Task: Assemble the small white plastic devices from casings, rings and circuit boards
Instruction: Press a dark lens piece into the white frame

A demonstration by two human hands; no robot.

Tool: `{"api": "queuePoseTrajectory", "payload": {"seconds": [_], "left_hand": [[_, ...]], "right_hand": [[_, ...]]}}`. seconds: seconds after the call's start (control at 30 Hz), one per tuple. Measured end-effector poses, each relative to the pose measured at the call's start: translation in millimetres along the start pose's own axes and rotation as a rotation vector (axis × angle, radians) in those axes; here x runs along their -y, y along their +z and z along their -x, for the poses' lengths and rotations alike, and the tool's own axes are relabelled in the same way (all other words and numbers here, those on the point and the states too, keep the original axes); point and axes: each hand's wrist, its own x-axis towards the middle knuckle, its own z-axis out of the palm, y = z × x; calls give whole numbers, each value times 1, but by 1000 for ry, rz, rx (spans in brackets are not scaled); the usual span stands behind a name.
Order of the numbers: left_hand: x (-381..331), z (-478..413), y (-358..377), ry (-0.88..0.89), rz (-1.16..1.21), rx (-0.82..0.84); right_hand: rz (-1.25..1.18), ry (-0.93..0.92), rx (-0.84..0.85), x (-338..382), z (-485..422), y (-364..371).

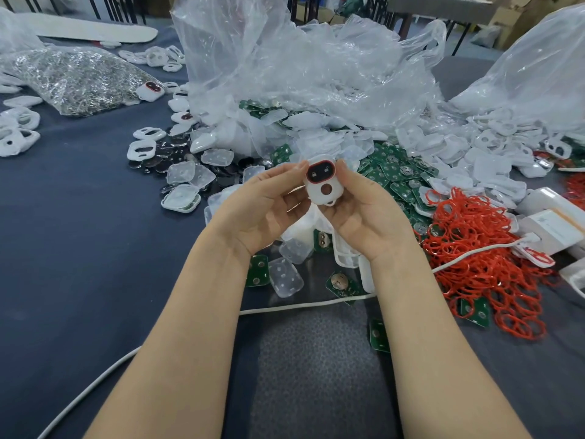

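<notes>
Both hands held one white casing (320,184) between their fingers: left hand (262,208) pinching its left edge, right hand (364,213) its right. Green circuit boards (395,175) lay beyond the fingers on the desk (79,248).

Casing (323,194): white. Button panel (320,173): black, outlined in red. Rings (474,248): red-orange. Circuit boards (394,175): green with silver pads. Covers (286,274): translucent white. Discs (164,148): glossy black. Cable (300,305): white. Desk (79,248): dark blue-grey. Bags (300,58): clear. Bagged metal parts (72,77): silver.
</notes>
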Motion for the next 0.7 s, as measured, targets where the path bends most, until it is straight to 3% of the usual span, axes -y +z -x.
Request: {"api": "queuePoseTrajectory", "payload": {"seconds": [0.23,0.47,0.53,0.63,0.7], "left_hand": [[2,-2,1,16,-75,-87],[1,0,2,58,-91,-106],[1,0,2,93,-128,-134],[3,-1,2,295,-397,-242],[6,-3,2,454,-641,-303]], "right_hand": [[156,19,-173,-2,-3,1],[218,-10,-127,0,0,3],[333,-64,-145,-1,0,1],[680,-211,-300,1,1,-5],[594,-193,-300,2,1,-4]]}}
